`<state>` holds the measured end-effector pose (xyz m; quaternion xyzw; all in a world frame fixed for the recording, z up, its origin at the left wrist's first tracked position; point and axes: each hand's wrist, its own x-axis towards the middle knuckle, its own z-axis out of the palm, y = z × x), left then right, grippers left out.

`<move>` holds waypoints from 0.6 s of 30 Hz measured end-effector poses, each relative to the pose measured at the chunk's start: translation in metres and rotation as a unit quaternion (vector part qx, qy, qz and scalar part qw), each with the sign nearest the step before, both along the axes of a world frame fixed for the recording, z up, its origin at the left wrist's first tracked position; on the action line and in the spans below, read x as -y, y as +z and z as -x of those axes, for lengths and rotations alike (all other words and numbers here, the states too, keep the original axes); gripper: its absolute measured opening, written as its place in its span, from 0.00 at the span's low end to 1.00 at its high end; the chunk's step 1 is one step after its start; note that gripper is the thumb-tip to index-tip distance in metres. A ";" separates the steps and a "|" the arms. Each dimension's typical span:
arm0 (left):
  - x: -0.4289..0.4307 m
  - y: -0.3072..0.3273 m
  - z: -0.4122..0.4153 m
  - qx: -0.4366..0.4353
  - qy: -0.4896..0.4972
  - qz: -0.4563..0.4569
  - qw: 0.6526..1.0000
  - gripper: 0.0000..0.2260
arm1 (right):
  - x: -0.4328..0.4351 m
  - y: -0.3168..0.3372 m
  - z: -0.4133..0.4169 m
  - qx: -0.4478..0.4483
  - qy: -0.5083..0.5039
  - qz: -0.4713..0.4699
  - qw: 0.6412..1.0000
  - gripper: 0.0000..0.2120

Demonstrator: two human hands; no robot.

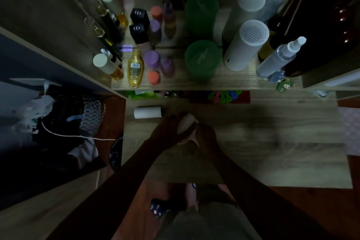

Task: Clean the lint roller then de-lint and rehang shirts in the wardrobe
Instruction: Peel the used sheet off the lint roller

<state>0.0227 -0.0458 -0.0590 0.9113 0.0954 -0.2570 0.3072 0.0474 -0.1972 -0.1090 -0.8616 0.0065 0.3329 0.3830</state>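
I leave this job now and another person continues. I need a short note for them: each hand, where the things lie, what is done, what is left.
The left hand and the right hand hold one pale object above the wooden desk; too dark to tell whether it is the roller.
A white roll lies on the desk, left of the hands, untouched; a dark heap of cloth sits in the open compartment far left.
Done: nothing certain; roller cleaning seems under way.
Left: finish cleaning, de-lint the shirts, rehang them.
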 end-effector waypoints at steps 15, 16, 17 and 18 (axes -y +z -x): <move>0.001 0.019 0.015 0.023 0.223 0.151 0.963 0.26 | -0.018 0.033 -0.016 0.084 0.093 -0.005 0.992 0.20; 0.002 0.019 0.015 0.024 0.231 0.149 0.961 0.25 | -0.018 0.037 -0.018 0.086 0.104 0.000 0.991 0.20; 0.003 0.019 0.015 0.026 0.239 0.147 0.959 0.24 | -0.018 0.038 -0.020 0.092 0.119 0.012 0.989 0.19; 0.005 0.020 0.014 0.029 0.247 0.145 0.958 0.23 | -0.018 0.038 -0.022 0.096 0.125 0.027 0.987 0.19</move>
